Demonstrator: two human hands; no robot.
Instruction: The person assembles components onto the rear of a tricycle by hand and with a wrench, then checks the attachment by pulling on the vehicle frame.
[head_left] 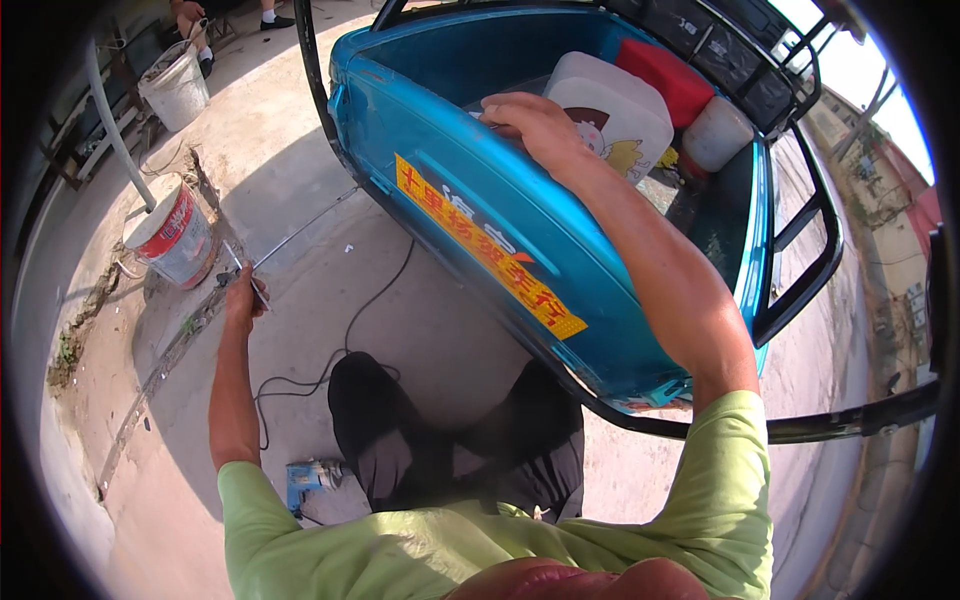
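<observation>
My left hand point(242, 292) is closed around the crossbar of a T-handle wrench point(305, 228), low over the ground at the left. Its long thin shaft slants up and right toward the lower edge of the blue cargo bed; the contact at its tip is too small to make out. Across the bed, my right hand point(535, 125) grips the top edge of the tailgate point(590, 275), fingers curled over the rim. A yellow strip with red lettering runs along the tailgate's outer face.
Inside the bed sit a pale patterned box point(640, 105), a red container point(655, 75) and a whitish jug point(715, 135). Buckets point(170, 235) stand at the left. A blue corded power tool point(308, 480) lies by my knees, near a black cable point(375, 300). Another person's leg shows at the far left.
</observation>
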